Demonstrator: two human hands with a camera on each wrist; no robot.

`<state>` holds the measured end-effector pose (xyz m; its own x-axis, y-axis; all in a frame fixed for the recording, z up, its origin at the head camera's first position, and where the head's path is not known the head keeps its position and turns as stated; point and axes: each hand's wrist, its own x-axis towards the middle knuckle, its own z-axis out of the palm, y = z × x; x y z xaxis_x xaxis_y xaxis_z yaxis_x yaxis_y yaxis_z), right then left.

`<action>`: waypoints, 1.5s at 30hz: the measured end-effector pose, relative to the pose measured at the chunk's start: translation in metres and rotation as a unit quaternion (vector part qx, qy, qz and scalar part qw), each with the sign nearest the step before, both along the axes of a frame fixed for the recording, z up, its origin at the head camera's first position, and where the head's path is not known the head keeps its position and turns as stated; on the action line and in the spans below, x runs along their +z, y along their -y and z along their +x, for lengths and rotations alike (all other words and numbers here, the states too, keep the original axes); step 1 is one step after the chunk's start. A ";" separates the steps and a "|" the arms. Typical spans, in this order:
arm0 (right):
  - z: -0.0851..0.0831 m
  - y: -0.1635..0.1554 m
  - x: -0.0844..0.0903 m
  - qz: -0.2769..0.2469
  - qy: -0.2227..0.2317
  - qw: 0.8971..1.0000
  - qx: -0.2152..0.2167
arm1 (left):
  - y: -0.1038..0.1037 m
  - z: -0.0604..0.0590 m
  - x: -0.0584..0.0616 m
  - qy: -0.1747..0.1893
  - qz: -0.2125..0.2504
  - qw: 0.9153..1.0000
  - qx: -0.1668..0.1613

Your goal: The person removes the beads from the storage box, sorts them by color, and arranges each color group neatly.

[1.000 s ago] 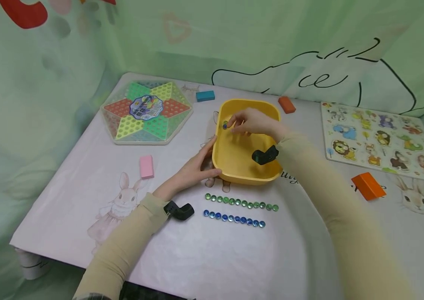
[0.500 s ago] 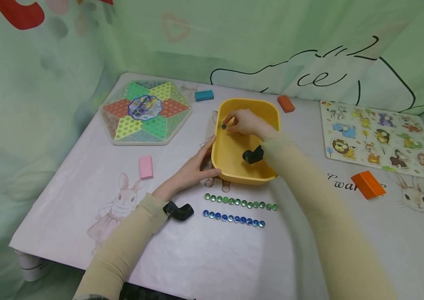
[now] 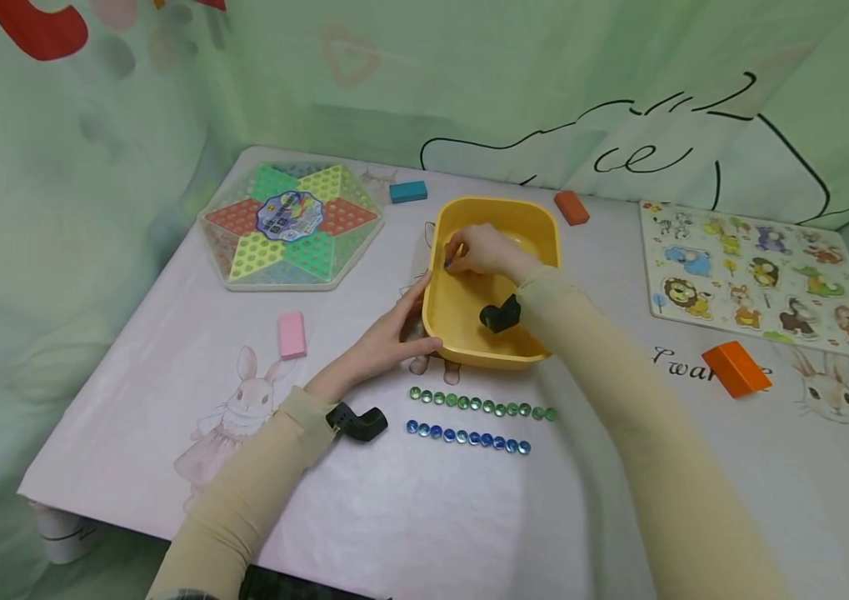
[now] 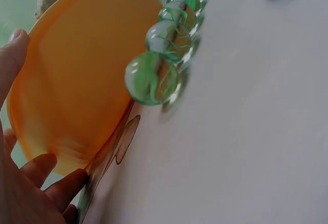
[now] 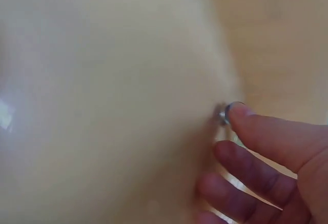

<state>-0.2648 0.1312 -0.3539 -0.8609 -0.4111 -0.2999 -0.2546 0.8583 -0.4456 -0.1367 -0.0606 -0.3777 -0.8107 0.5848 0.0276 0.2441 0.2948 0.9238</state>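
My left hand (image 3: 384, 340) lies against the near left corner of a yellow plastic basin (image 3: 491, 356), thumb by the front rim and fingers along the outside of the wall. Inside the basin, my right hand (image 3: 486, 250) reaches to the left wall with bent fingers. A small glass marble (image 5: 224, 115) shows at its thumb tip, partly covered; in the head view it looks blue. Something greenish glints between thumb and index finger, too blurred to name. In front of the basin lie a row of green marbles (image 3: 476, 404) and a row of blue marbles (image 3: 475, 438).
A Chinese checkers board (image 3: 292, 225) lies at the back left, and an animal puzzle board (image 3: 765, 283) at the right. Around the basin are blocks: pink (image 3: 292, 335), blue (image 3: 408, 192), red-orange (image 3: 571, 207) and orange (image 3: 736, 369).
My right hand has shifted slightly left and toward me inside the basin, its fingers closing in on the marbles by the left wall. The left hand keeps its place.
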 end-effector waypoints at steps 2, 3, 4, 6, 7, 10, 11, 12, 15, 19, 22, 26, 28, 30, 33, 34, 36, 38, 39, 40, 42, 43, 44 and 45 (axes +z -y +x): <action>0.001 -0.001 0.004 0.002 0.009 1.000 0.009 | 0.000 -0.003 -0.006 -0.003 0.000 1.000 0.002; 0.002 -0.002 0.007 0.003 0.018 1.000 0.014 | 0.000 -0.005 -0.011 -0.007 0.000 1.000 0.004; 0.002 -0.003 0.010 0.004 0.027 0.999 0.019 | 0.000 -0.008 -0.017 -0.010 0.001 1.000 0.005; 0.005 -0.005 0.018 0.005 0.044 0.999 0.025 | 0.000 -0.010 -0.022 -0.012 0.004 1.000 0.006; 0.007 -0.006 0.021 0.005 0.049 0.998 0.029 | 0.000 -0.011 -0.023 -0.012 0.007 1.000 0.005; 0.013 -0.009 0.033 -0.002 0.047 0.998 0.050 | 0.000 -0.006 -0.013 -0.007 0.007 1.000 0.002; 0.016 -0.010 0.037 -0.007 0.043 0.997 0.057 | 0.000 -0.004 -0.007 -0.004 0.007 1.000 0.001; 0.018 -0.012 0.041 -0.014 0.040 0.997 0.066 | 0.000 -0.002 -0.003 -0.002 0.007 1.000 -0.001; 0.027 -0.016 0.052 -0.039 0.032 0.995 0.085 | -0.001 0.000 0.001 0.000 -0.001 1.000 -0.001; 0.041 -0.024 0.064 -0.074 0.036 0.992 0.097 | -0.002 0.000 0.002 0.005 -0.008 1.000 0.002; 0.054 -0.032 0.070 -0.096 0.047 0.989 0.104 | -0.002 -0.001 0.001 0.008 -0.011 1.000 0.003; 0.073 -0.043 0.075 -0.118 0.065 0.984 0.115 | -0.003 -0.004 -0.005 0.007 -0.007 1.000 0.004; 0.083 -0.048 0.075 -0.127 0.068 0.982 0.123 | -0.003 -0.007 -0.014 0.005 -0.005 1.000 0.008; 0.092 -0.055 0.075 -0.134 0.067 0.980 0.132 | -0.003 -0.011 -0.023 0.001 -0.003 1.000 0.010; 0.106 -0.064 0.072 -0.146 0.064 0.977 0.144 | -0.002 -0.016 -0.034 -0.006 -0.001 1.000 0.012; 0.110 -0.067 0.070 -0.149 0.064 0.976 0.145 | -0.002 -0.017 -0.036 -0.008 0.001 1.000 0.011; 0.118 -0.073 0.067 -0.157 0.065 0.974 0.149 | -0.001 -0.018 -0.037 -0.011 0.004 1.000 0.011; 0.125 -0.079 0.065 -0.166 0.065 0.972 0.150 | -0.001 -0.018 -0.037 -0.013 0.005 1.000 0.011; 0.129 -0.082 0.063 -0.171 0.066 0.971 0.152 | -0.001 -0.018 -0.037 -0.012 0.005 1.000 0.012; 0.133 -0.086 0.062 -0.175 0.067 0.970 0.154 | -0.001 -0.017 -0.036 -0.011 0.003 1.000 0.013; 0.140 -0.092 0.060 -0.190 0.067 0.965 0.167 | -0.002 -0.015 -0.031 -0.007 0.004 1.000 0.011; 0.144 -0.096 0.058 -0.197 0.068 0.963 0.172 | -0.002 -0.012 -0.026 -0.005 0.003 1.000 0.010; 0.148 -0.099 0.056 -0.206 0.069 0.960 0.179 | -0.002 -0.010 -0.022 -0.003 0.004 1.000 0.009; 0.151 -0.102 0.054 -0.213 0.069 0.957 0.185 | -0.002 -0.008 -0.018 -0.001 0.005 1.000 0.007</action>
